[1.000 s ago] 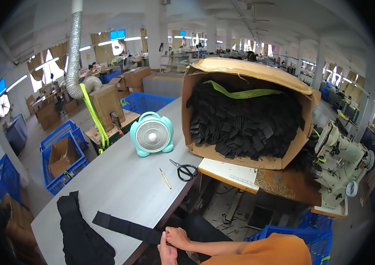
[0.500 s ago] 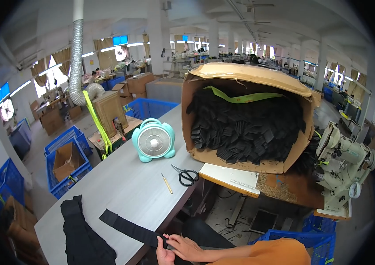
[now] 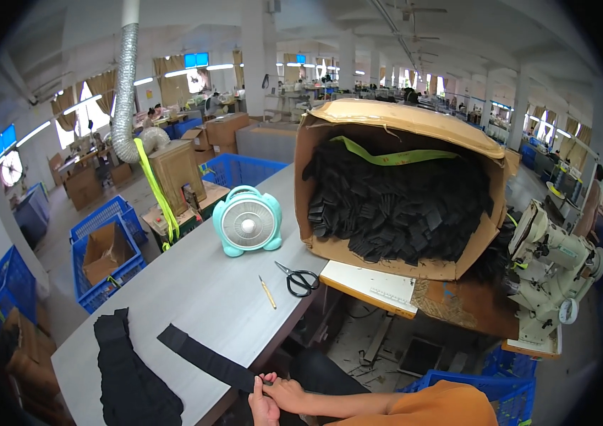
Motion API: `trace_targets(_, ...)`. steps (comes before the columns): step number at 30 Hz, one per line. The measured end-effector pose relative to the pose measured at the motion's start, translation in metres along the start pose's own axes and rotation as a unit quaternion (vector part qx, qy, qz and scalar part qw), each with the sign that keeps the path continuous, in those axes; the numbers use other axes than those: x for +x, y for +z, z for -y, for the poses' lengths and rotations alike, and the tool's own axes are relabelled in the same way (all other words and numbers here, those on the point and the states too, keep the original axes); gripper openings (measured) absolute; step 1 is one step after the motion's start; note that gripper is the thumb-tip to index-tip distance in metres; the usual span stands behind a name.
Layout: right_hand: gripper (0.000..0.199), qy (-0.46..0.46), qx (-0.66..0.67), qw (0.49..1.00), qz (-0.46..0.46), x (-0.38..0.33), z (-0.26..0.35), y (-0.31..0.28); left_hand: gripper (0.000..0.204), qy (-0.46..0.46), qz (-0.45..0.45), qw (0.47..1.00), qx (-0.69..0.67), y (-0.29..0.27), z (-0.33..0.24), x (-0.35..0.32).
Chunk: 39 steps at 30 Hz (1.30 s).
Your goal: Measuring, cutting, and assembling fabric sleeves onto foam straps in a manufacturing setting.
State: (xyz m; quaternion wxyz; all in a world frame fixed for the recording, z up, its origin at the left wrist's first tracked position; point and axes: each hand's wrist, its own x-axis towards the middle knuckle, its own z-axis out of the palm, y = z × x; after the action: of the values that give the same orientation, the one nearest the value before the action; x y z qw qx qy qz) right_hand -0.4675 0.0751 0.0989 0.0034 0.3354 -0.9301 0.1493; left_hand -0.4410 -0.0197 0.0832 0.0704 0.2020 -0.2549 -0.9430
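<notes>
A black fabric strip (image 3: 205, 356) lies slantwise across the grey table, its near end running past the front edge into my hands. My left hand (image 3: 264, 407) pinches that end, thumb pointing up. Close against it, my right hand (image 3: 286, 394) has its fingers bent onto the same end; the fingertips partly cover each other. Left of the strip rests a heap of black fabric pieces (image 3: 133, 376). Farther back on the table are an awl-like tool with a wooden handle (image 3: 267, 292) and black-handled scissors (image 3: 300, 281).
A turquoise fan (image 3: 247, 221) stands on the table (image 3: 195, 298). At the right, a large cardboard box (image 3: 393, 117) full of black strips lies on its side beside a sewing machine (image 3: 553, 263). Blue crates (image 3: 106, 263) sit on the floor at left; another is by my right elbow.
The hands have shifted slightly, with the right fingers closer over the strip's near end. The strip still lies in about the same place. The view has tilted a little.
</notes>
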Motion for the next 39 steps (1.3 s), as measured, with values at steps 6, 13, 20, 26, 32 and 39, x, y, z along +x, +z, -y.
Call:
trace_targets(6, 0.023, -0.070, -0.082, 0.991, -0.082, -0.032, -0.017, -0.018, 0.024, -0.056, -0.032, 0.996, -0.068, 0.010, -0.011, -0.009)
trace_targets(13, 0.013, -0.019, -0.144, 0.988, -0.056, 0.003, 0.003, 0.001, 0.025, 0.013, -0.022, 0.999, -0.047, 0.008, 0.004, 0.005)
trace_targets(20, 0.048, -0.058, -0.086, 0.994, -0.043, -0.036, -0.009, -0.027, 0.029, -0.024, -0.027, 0.996, -0.080, 0.000, 0.002, 0.003)
trace_targets(26, 0.036, -0.005, -0.134, 0.988, -0.083, -0.017, -0.006, 0.001, 0.026, 0.011, -0.031, 0.999, -0.017, 0.010, 0.010, 0.004)
trace_targets(32, 0.026, -0.050, 0.014, 0.996, -0.073, 0.001, -0.009, -0.012, 0.020, -0.024, 0.023, 0.998, -0.046, -0.012, 0.001, 0.015)
trace_targets(39, 0.021, -0.010, -0.140, 0.990, -0.020, -0.034, 0.001, -0.021, 0.017, -0.010, -0.023, 0.999, -0.029, 0.004, 0.003, 0.002)
